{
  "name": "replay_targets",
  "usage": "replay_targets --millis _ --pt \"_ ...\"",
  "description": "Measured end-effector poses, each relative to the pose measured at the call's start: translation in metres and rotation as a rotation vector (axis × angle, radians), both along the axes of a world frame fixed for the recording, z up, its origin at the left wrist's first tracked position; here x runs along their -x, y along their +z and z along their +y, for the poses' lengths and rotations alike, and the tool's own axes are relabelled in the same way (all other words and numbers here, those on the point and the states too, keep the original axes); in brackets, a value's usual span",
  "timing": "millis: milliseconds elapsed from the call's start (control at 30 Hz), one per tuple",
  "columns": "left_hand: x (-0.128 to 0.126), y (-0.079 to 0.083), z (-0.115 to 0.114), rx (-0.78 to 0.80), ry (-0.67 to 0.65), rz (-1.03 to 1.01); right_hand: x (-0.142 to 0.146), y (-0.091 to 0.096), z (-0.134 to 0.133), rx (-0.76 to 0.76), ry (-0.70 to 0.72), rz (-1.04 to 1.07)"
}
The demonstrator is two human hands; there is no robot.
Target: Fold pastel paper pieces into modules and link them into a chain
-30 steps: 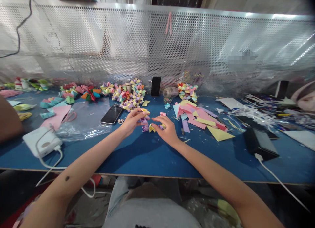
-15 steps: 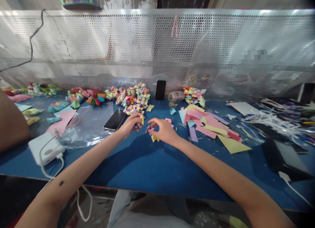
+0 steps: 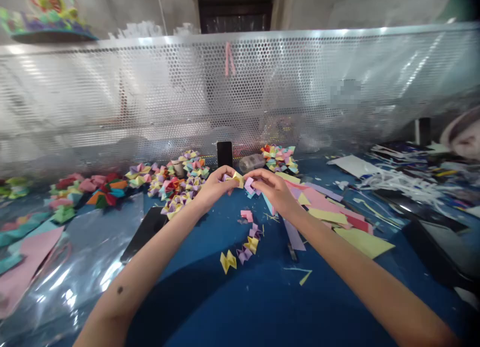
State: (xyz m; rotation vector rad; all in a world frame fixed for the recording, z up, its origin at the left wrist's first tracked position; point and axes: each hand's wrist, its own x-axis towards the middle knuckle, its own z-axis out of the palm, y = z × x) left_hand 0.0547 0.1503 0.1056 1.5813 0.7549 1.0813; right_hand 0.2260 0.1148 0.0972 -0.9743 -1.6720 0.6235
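Observation:
My left hand (image 3: 218,186) pinches a folded yellow paper piece (image 3: 238,179) between thumb and fingers, with a bit of purple paper behind it. Close beside it on the right, my right hand (image 3: 274,191) has its fingers closed at a folded lilac and pink paper piece (image 3: 250,187). The two pieces are almost touching; whether they are joined, I cannot tell. Below the hands on the blue table, small folded units lie in a curved row: a pink one (image 3: 246,216), purple ones (image 3: 244,255), and yellow ones (image 3: 228,261).
Clusters of colourful folded paper (image 3: 180,189) stand behind my left hand. Paper sheets (image 3: 322,202) pile up at right. A small phone (image 3: 225,154) leans upright at the back beside a clear jar (image 3: 252,162). A dark phone (image 3: 144,233) lies left, near plastic film (image 3: 93,237).
My view has shifted and come closer to the table. My hands have come together, raised above the table, bringing the yellow and lilac pieces side by side. The row of folded units now shows.

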Motion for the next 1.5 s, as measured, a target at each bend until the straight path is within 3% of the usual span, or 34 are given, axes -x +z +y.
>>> replay_targets --millis 200,433,567,800,1033,1200,1500 --pt "-0.014 -0.017 0.021 -0.005 -0.026 0.021 -0.011 0.003 -0.001 -0.136 -0.087 -0.108" --pt "-0.018 -0.040 0.027 -0.037 -0.049 0.100 -0.003 -0.013 0.002 -0.243 -0.041 -0.261" --pt "-0.020 -0.038 0.022 -0.044 -0.048 0.129 -0.004 -0.021 0.007 -0.302 -0.068 -0.362" --pt "-0.016 -0.034 0.027 0.219 -0.073 0.111 -0.015 -0.028 0.017 -0.303 -0.087 -0.475" --pt "-0.015 -0.043 0.031 0.194 -0.046 0.122 -0.014 -0.035 0.021 -0.332 -0.115 -0.619" --pt "-0.016 -0.042 0.027 0.261 -0.092 0.035 -0.010 -0.034 0.020 -0.370 -0.228 -0.712" --pt "-0.021 -0.049 0.024 0.177 -0.059 -0.018 -0.013 -0.041 0.022 -0.429 -0.227 -0.682"
